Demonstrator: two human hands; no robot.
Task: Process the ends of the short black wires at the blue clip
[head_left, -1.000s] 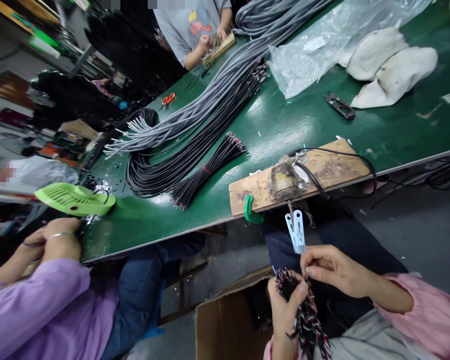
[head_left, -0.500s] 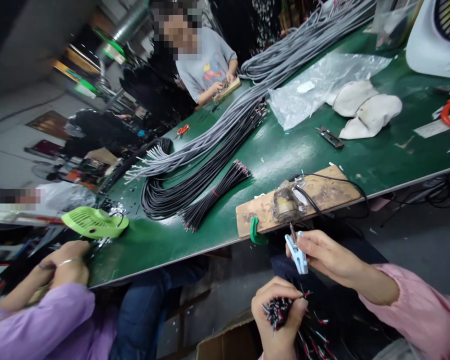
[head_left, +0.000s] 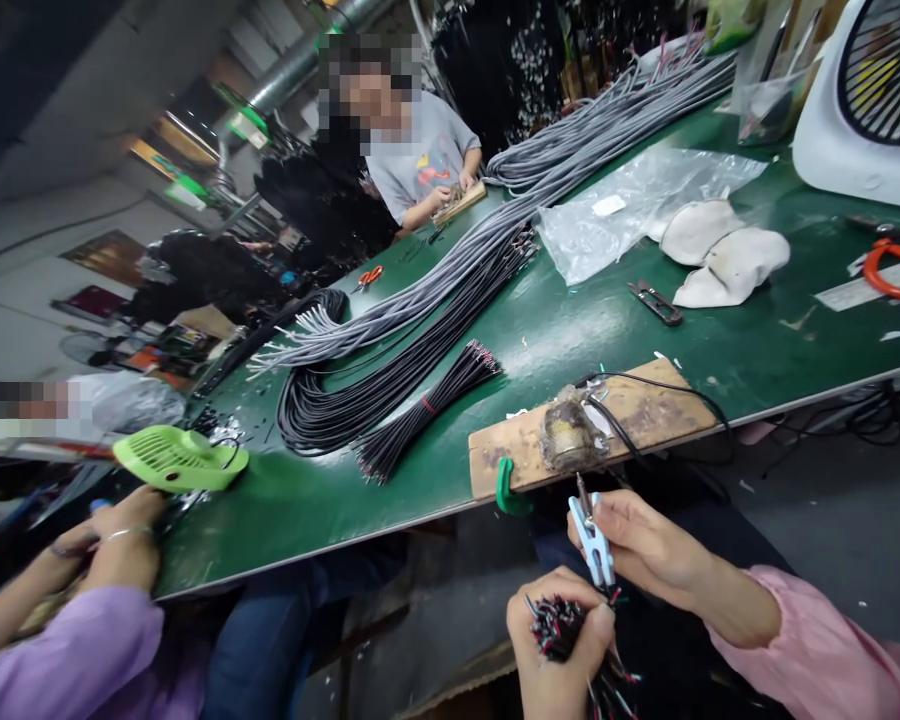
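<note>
My left hand (head_left: 559, 655) is wrapped round a bundle of short black wires (head_left: 556, 628) with red and white stripped ends, held low below the table edge. Just above it, my right hand (head_left: 645, 545) pinches a light blue clip (head_left: 594, 538) that hangs under the tip of a soldering iron. The iron sits on a brown lump (head_left: 568, 437) on a wooden board (head_left: 645, 405), which a green clamp (head_left: 504, 487) fixes to the front edge of the green table (head_left: 570, 330).
Long grey and black cable bundles (head_left: 420, 320) run across the table. Clear plastic bag, white cloths (head_left: 727, 255), cutters (head_left: 656, 302), a white fan (head_left: 862, 100) and orange scissors lie at right. A person in purple sleeves (head_left: 82, 640) works at left by a green fan; another sits at the far end.
The view has tilted up to show more of the table. My right hand rose from the wire bundle to the blue clip and now grips it; my left hand stays on the bundle.
</note>
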